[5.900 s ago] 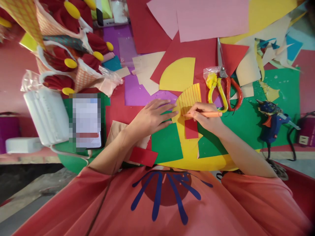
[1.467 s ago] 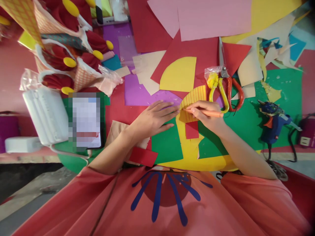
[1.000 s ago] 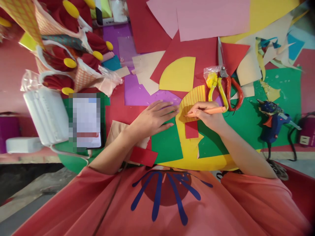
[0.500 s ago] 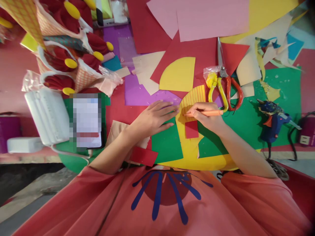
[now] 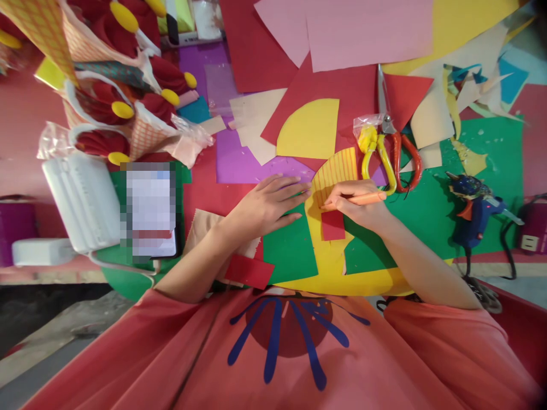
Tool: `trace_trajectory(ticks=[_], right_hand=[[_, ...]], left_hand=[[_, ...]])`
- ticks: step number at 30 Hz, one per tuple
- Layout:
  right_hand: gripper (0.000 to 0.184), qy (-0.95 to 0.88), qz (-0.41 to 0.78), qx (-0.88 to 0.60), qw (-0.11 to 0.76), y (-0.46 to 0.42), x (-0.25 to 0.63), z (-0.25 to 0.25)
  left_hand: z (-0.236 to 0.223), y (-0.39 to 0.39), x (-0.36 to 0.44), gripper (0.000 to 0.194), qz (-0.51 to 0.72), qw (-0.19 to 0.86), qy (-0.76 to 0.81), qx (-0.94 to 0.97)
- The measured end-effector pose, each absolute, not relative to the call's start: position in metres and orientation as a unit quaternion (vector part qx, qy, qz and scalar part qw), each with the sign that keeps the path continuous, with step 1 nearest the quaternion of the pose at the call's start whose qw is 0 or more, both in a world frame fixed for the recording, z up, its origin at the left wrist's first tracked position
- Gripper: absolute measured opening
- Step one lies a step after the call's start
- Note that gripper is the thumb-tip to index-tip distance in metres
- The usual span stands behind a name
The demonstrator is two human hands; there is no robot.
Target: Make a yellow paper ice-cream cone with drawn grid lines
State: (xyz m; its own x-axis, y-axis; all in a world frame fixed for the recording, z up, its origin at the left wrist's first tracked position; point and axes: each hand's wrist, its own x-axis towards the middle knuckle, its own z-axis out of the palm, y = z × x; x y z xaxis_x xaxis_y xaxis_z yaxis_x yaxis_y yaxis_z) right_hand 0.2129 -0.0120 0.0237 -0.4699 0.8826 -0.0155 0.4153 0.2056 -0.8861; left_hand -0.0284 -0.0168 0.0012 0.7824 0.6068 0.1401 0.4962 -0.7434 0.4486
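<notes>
Orange lines run across a yellow fan-shaped piece of paper point(image 5: 337, 169) in front of me. My right hand point(image 5: 363, 206) grips an orange marker point(image 5: 370, 198), its tip at the lower left part of the striped piece. Flat on the table with its fingers stretched out lies my left hand point(image 5: 273, 205), fingertips at the left edge of that piece. A plain yellow fan-shaped piece point(image 5: 311, 131) rests just above it on red paper. Below the marker is a small red paper rectangle point(image 5: 333, 226); a second red strip point(image 5: 250, 271) sits near my left forearm.
Scissors point(image 5: 387, 131) with yellow and red handles lie beyond my right hand. A blue glue gun point(image 5: 476, 219) is at the right. On the left are a phone point(image 5: 151, 210), a white box-shaped device point(image 5: 83, 202) and several paper cones with dark red filling point(image 5: 100, 142). Pink sheets point(image 5: 367, 34) cover the back.
Since the earliest frame, the striped piece has shifted slightly right and its stripes reach further down. In the last half second the marker tip has moved a little lower; my left hand stays in place.
</notes>
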Motion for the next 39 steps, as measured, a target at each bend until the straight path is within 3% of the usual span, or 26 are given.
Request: trace_trajectory(ticks=[10,14,20,27,39], right_hand=[[0.024,-0.703,0.501,-0.438,0.25,-0.011,0.215,0.025],[0.021,-0.64,0.535,-0.456,0.309,-0.012,0.217,0.023],[0.018,-0.64,0.481,-0.478,0.36,-0.019,0.215,0.026],[0.019,-0.718,0.42,-0.468,0.297,-0.018,0.207,0.027],[0.015,-0.686,0.454,-0.472,0.317,-0.017,0.206,0.016]], left_hand=[[-0.001,-0.017,-0.029,0.04,0.136,0.201,0.302,0.922],[-0.001,-0.017,-0.029,0.04,0.137,0.197,0.297,0.924],[-0.001,-0.017,-0.029,0.04,0.136,0.199,0.297,0.924],[-0.003,-0.017,-0.029,0.038,0.139,0.184,0.295,0.927],[0.001,-0.018,-0.028,0.033,0.162,0.179,0.302,0.922]])
